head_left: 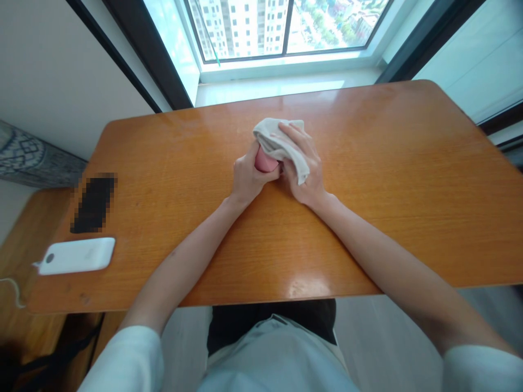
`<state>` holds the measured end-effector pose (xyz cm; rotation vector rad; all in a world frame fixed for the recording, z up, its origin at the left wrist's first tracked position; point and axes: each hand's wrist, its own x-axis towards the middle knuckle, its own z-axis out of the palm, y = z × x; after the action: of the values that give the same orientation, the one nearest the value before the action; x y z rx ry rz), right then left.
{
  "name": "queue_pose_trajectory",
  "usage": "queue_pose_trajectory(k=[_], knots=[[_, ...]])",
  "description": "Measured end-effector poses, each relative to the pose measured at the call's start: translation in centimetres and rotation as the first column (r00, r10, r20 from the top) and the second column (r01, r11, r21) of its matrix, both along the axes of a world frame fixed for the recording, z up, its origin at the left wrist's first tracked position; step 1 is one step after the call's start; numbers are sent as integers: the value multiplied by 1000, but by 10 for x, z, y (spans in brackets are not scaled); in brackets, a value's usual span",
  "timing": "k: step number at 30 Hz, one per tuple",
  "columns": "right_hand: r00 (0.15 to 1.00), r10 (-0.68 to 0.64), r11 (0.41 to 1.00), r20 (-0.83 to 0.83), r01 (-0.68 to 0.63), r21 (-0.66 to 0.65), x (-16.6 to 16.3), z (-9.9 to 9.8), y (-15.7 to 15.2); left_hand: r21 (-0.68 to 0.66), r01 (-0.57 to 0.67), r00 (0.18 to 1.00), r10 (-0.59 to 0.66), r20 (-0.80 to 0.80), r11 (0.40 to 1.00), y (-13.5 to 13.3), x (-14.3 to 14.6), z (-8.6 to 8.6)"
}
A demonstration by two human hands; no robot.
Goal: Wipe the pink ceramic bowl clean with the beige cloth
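My left hand (250, 174) is closed around a smooth pink object (265, 161), whose kind I cannot make out because fingers and fabric cover most of it. A pale grey cloth (281, 142) drapes over the top and right side of that object. My right hand (308, 171) grips the cloth, fingers spread over its upper part and the thumb side low near the pink object. Both hands meet just above the wooden table (196, 212), at about its middle.
At the table's left lie a dark pixelated rectangle (93, 204) and a white oblong device (77, 256) with a cable at its left end. A patterned grey roll-like item (36, 155) stands beyond the left edge. Behind the table is a window (286, 65).
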<state>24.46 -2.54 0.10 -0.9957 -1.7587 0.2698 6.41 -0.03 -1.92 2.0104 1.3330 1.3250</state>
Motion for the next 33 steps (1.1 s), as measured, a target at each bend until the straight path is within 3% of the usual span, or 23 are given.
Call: queue_pose_trajectory(k=[3,5,9,12,14,17,19,21,24,26,28,31,33], knots=[[952,-194,967,-235,145,-211,5,-16,15,26,-7,1000,7,-3,1000,-5,2,9],[932,-250,952,-262,187,-240,7,-20,16,23,9,1000,-9,1,1000,-6,2,10],[999,-28,999,22,28,24,2,-1,-3,-6,4,999,-4,-32,1000,1,-3,-3],[975,97,985,199,-122,118,-1,8,-9,-48,-2,997,-2,-77,999,5,-5,-9],[989,81,992,121,-91,83,2,2,-2,-37,-16,998,14,-56,999,3,-3,-6],[984,-104,991,-147,90,-97,10,-15,15,11,-7,1000,7,-3,1000,-4,2,6],[953,-190,972,-238,148,-182,13,-19,18,29,17,1000,-17,3,999,-6,3,9],[977,-121,987,-178,100,-123,10,-14,11,31,17,1000,-17,-2,999,-4,2,6],[997,47,997,68,-50,51,1,1,-3,-6,-5,999,4,-33,1000,2,-2,-5],[990,65,994,129,-76,79,-1,4,-4,-24,-18,999,17,-45,1000,3,-2,-7],[1000,4,1000,26,-5,27,2,-3,5,0,-23,999,23,-39,1000,1,-1,-4],[966,-174,976,-190,143,-165,12,-19,21,53,3,1000,-1,-26,999,-5,1,6],[952,-208,965,-225,162,-207,14,-22,21,63,24,1000,-23,-16,998,-7,1,8]])
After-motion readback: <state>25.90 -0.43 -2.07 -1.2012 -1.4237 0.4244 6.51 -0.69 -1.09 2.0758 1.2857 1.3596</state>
